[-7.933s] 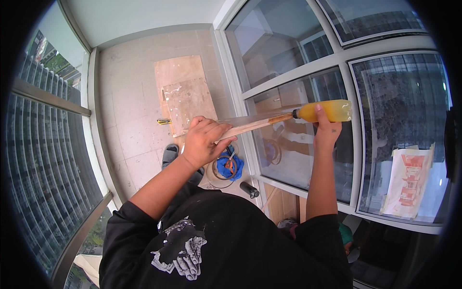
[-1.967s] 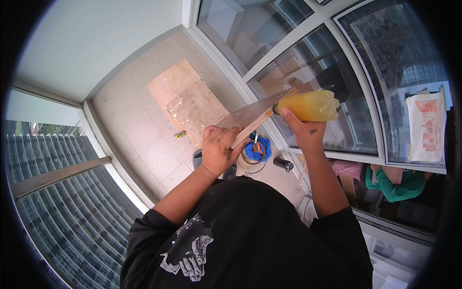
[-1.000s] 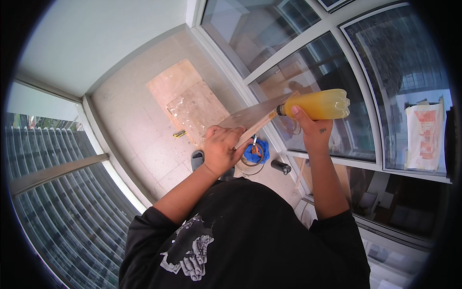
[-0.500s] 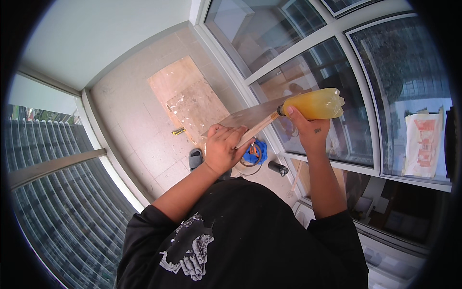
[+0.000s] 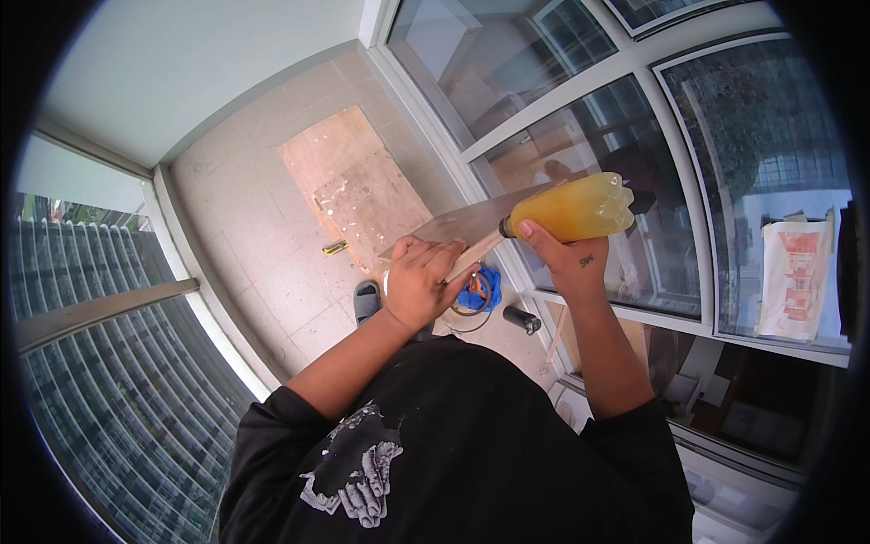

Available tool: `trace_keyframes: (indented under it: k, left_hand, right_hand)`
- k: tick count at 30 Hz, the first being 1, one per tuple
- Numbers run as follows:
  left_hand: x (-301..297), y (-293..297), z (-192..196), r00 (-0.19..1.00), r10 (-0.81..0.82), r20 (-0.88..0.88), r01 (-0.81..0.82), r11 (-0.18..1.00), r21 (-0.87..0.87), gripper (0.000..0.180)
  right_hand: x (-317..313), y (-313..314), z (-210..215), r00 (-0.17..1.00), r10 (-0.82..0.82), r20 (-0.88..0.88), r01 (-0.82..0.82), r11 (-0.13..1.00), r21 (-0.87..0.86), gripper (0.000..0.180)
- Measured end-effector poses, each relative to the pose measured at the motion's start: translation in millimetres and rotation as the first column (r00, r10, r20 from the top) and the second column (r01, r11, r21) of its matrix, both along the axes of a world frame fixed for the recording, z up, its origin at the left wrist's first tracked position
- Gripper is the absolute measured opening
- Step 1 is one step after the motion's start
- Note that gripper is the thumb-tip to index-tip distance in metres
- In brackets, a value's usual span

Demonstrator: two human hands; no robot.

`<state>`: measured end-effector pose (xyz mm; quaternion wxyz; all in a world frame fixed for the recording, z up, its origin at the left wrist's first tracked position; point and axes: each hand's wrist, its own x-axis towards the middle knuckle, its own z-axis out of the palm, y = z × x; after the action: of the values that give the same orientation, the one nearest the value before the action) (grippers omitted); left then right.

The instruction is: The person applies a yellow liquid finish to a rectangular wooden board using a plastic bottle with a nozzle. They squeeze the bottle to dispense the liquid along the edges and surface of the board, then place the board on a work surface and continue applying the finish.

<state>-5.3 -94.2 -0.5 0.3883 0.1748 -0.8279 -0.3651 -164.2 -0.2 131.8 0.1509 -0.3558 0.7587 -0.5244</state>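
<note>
My right hand [image 5: 566,249] is wrapped round a clear plastic bottle [image 5: 571,213] of yellow liquid. The bottle lies on its side, its dark cap end pointing left and its ridged base to the right. That cap end meets the pale, narrow edge of a wooden board [image 5: 489,218]; whether anything comes out of it I cannot tell. My left hand [image 5: 421,279] is closed on the near end of the board, fingers over the top and the thumb at the narrow edge. The board is held up off the floor.
Stained wooden boards [image 5: 362,195] lie on the tiled floor, with a yellow cutter [image 5: 335,247] beside them. Below my hands are a blue bag [image 5: 489,279] and a black cylinder [image 5: 521,317]. Glass windows [image 5: 580,136] stand close on the right, a railing [image 5: 100,299] on the left.
My right hand has brought the bottle left and slightly toward me along the board's edge, closer to my left hand. The left hand and the board have barely moved.
</note>
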Motion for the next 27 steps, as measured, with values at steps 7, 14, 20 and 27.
trace_keyframes:
  k: [7, 14, 20, 27]
  left_hand:
    - [0.5, -1.4, -0.2, 1.000, 0.009, 0.002, -0.009, 1.000, -0.024, 0.036]
    - [-0.5, -1.4, -0.3, 1.000, 0.002, -0.012, -0.003, 1.000, -0.019, 0.036]
    - [0.1, -1.2, 0.0, 1.000, 0.002, 0.004, -0.002, 1.000, -0.018, 0.036]
    - [0.2, 0.0, -0.5, 1.000, 0.007, -0.002, -0.007, 1.000, -0.021, 0.035]
  right_hand:
    - [-51.9, 5.6, -7.8, 0.989, -0.125, -0.080, 0.128, 0.991, 0.027, 0.022]
    - [-68.9, 8.9, -7.3, 0.991, -0.129, -0.028, 0.128, 0.991, -0.029, 0.025]
    - [-27.7, 3.4, -6.8, 0.999, -0.038, 0.023, 0.038, 0.999, -0.016, 0.023]
    - [-31.3, 8.9, -7.7, 0.998, -0.040, -0.039, 0.040, 0.999, 0.000, 0.025]
